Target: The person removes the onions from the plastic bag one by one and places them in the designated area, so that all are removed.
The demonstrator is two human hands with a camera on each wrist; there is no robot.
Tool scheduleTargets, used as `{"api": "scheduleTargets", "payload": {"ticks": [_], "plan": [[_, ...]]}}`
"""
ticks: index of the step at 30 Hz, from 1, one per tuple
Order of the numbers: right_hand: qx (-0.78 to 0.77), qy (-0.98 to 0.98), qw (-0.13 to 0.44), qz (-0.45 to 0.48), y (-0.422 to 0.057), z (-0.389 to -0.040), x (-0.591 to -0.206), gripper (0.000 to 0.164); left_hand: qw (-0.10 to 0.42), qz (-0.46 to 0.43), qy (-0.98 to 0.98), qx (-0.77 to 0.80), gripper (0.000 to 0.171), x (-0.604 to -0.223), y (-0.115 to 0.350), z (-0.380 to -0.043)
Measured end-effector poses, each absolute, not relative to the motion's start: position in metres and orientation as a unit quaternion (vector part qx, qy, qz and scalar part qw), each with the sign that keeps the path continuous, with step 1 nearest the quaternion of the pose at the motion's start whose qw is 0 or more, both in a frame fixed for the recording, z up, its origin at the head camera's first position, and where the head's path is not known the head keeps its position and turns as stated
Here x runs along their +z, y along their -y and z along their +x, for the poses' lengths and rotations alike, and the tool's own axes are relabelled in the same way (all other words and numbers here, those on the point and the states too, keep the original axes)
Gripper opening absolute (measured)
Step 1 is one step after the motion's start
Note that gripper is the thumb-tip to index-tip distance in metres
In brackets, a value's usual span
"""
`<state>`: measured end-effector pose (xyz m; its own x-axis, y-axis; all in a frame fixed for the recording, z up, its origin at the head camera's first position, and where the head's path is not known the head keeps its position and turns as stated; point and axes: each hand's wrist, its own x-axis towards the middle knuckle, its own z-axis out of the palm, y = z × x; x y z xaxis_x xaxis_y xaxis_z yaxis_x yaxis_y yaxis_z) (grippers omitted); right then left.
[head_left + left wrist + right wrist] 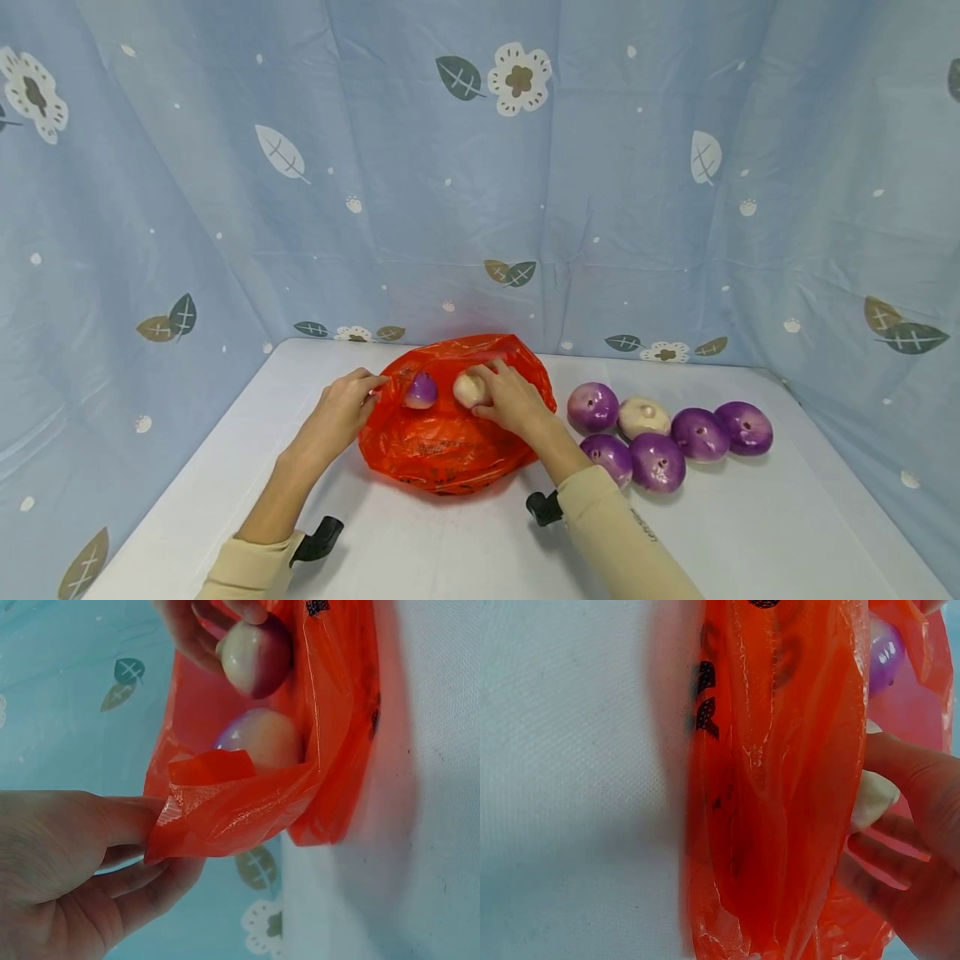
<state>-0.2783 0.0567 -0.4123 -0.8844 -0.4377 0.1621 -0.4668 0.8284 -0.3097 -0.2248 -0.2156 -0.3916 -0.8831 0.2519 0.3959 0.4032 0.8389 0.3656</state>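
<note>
A red plastic bag (442, 471) lies with its mouth spread wide in the head view. My left hand (343, 410) pinches the bag's left rim between thumb and fingers, plainly seen in the left wrist view. Inside the bag, my right hand (516, 402) grips a white-and-purple turnip (468, 389), fingers and thumb around its sides. A second turnip (421, 391), purple side showing, sits in the bag to its left. From the right wrist, the bag's front wall (780, 787) partly hides the gripped turnip (873, 799).
Right of the bag, several purple turnips (657, 462) sit close together on the white table (780, 525), with one pale side up (642, 417). A blue patterned curtain (450, 167) hangs behind and beside the table. Black wrist mounts (318, 539) stick out from both sleeves.
</note>
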Motion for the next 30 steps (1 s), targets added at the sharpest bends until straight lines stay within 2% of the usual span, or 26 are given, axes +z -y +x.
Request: {"api": "scheduleTargets", "payload": {"ticks": [30], "plan": [[0.191,0.955,0.022,0.227,-0.06,-0.268,-0.409,0.056,0.171,-0.178,0.942,-0.226,0.028,-0.391,0.217,-0.224]]}}
